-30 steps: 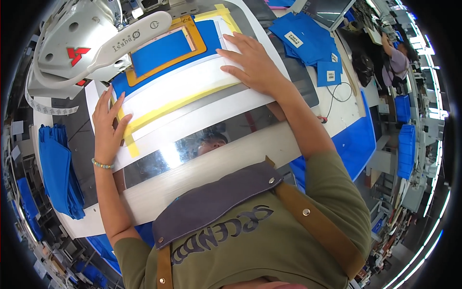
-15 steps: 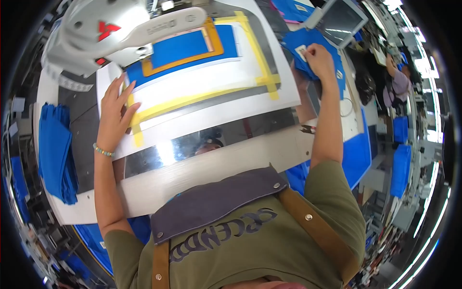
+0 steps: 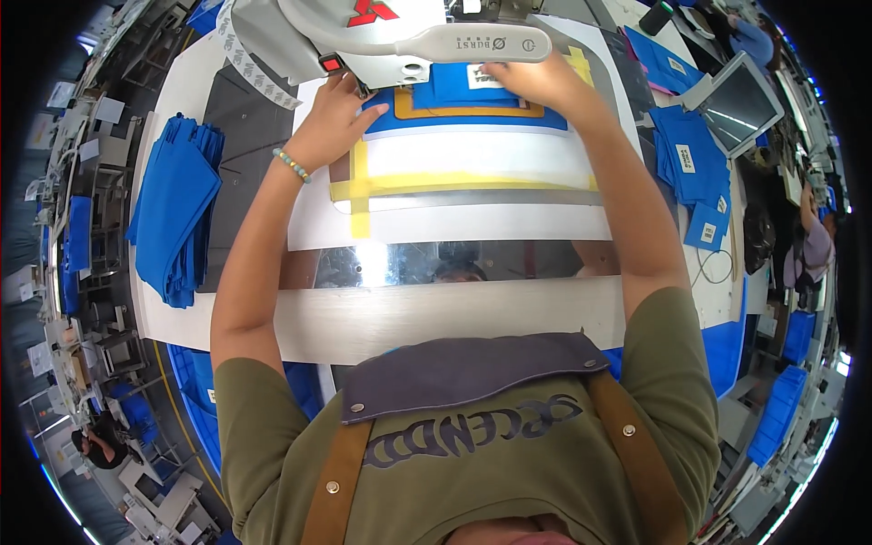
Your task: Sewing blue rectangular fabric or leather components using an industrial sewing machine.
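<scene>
My right hand (image 3: 549, 86) reaches under the sewing machine (image 3: 350, 54) arm, its fingers closed at the white label of a small blue fabric piece (image 3: 445, 88). That piece lies over the opening of an orange rectangular frame (image 3: 413, 113). Beneath the frame is a larger blue fabric panel (image 3: 386, 122) on a white sheet (image 3: 454, 154) edged with yellow tape. My left hand (image 3: 336, 125) rests at the left end of the panel, thumb and fingers apart. Its fingertips are partly hidden by the machine head.
Folded blue fabric (image 3: 173, 209) is piled at the left. Labelled blue pieces (image 3: 681, 154) lie at the right, beside a tilted screen (image 3: 743, 100). A shiny metal strip (image 3: 509, 261) runs along the near side of the white table (image 3: 454, 318). Other people are in the background.
My right hand has moved left from the blue stack to the orange frame, bringing a labelled blue piece. My left hand stays by the panel's left end. The head view has shifted.
</scene>
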The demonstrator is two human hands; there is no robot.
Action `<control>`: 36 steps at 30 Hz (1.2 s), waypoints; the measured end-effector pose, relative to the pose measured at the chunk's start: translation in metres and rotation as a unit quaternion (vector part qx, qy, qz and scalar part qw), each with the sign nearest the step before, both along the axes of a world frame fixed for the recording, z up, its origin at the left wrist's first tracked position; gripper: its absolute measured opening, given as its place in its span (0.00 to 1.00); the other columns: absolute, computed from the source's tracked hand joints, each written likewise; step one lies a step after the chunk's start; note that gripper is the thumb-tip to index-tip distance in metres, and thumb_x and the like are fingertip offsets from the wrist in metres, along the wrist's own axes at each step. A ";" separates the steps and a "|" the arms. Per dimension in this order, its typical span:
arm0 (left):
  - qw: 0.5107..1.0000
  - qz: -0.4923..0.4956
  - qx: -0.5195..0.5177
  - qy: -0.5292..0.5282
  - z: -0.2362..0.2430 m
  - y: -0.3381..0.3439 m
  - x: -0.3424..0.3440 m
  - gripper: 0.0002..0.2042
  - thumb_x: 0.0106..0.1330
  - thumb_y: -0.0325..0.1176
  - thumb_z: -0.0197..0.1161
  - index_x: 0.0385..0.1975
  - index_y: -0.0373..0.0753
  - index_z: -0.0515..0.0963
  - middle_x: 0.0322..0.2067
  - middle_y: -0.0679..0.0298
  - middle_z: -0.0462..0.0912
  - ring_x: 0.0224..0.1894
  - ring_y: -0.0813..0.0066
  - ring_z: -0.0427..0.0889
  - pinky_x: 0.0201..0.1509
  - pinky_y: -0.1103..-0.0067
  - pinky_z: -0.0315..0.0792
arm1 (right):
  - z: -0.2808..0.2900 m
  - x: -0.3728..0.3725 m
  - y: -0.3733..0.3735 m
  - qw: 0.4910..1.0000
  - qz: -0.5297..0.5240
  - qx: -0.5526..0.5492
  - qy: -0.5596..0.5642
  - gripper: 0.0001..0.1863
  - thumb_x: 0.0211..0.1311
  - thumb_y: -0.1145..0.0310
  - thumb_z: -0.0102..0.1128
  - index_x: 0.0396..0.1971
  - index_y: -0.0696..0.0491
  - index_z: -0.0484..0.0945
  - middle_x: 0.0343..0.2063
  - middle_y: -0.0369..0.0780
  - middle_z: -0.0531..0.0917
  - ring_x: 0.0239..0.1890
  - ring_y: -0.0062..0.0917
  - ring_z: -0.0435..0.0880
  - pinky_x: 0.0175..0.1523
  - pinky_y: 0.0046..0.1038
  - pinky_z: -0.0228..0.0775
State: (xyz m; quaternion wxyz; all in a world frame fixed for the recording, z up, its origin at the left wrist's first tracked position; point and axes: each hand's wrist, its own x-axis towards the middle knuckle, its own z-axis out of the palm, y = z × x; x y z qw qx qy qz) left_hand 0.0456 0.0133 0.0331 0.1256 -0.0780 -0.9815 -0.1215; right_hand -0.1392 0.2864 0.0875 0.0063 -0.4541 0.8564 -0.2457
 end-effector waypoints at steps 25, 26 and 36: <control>0.998 -0.024 0.024 -0.047 -0.015 0.016 -0.015 0.21 0.82 0.42 0.51 0.71 0.52 0.77 0.68 0.53 0.78 0.71 0.47 0.69 0.80 0.60 0.54 | -0.077 -0.002 -0.022 0.978 0.123 -0.159 0.048 0.10 0.66 0.79 0.63 0.42 0.56 0.90 0.44 0.44 0.88 0.47 0.40 0.88 0.55 0.38 0.81; 0.997 -0.009 0.051 -0.060 -0.014 0.016 -0.015 0.20 0.82 0.42 0.52 0.70 0.50 0.78 0.67 0.51 0.79 0.70 0.48 0.71 0.79 0.62 0.56 | -0.078 -0.001 -0.023 0.982 0.110 -0.152 0.039 0.10 0.66 0.79 0.63 0.42 0.56 0.90 0.44 0.44 0.88 0.47 0.40 0.88 0.55 0.38 0.81; 0.990 -0.037 0.133 -0.031 -0.020 0.009 -0.020 0.18 0.81 0.41 0.56 0.65 0.51 0.82 0.65 0.55 0.80 0.68 0.49 0.72 0.78 0.60 0.57 | -0.079 0.005 -0.028 0.966 0.112 -0.214 0.096 0.09 0.64 0.77 0.66 0.42 0.55 0.90 0.44 0.42 0.91 0.46 0.41 0.89 0.54 0.39 0.82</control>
